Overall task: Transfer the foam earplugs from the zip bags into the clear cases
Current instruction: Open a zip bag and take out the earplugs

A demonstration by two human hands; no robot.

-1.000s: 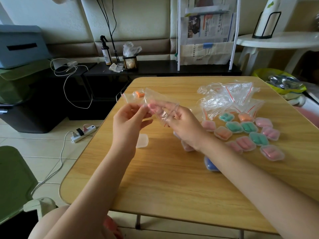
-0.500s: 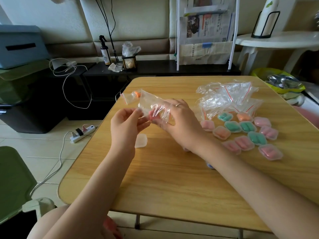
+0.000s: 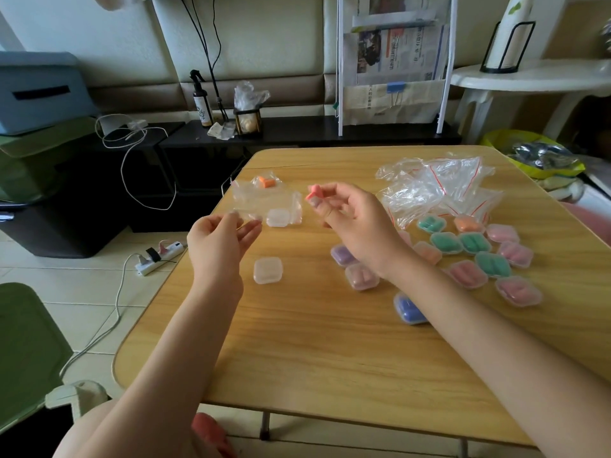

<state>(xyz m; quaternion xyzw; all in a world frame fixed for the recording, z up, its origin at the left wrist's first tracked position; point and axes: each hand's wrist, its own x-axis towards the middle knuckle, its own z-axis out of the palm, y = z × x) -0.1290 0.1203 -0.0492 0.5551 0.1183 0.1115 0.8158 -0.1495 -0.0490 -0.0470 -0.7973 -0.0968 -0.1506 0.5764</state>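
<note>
Head view: filled cases (image 3: pixel 468 274) beside empty case (image 3: pixel 267 270).

- blue case (image 3: pixel 410 310) is half hidden under the right forearm
- newspaper (image 3: pixel 396 54) print is way too small to read
- green chair (image 3: pixel 26 352) cut off at the left edge

Head view, forward-down over table (image 3: pixel 330 342)

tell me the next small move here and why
Probably let go of the bag and pick up the empty case with the left hand. The right hand already pinches pink earplugs clear of the bag, which looks emptied, and the case lies closed on the table just below the left hand.
</note>
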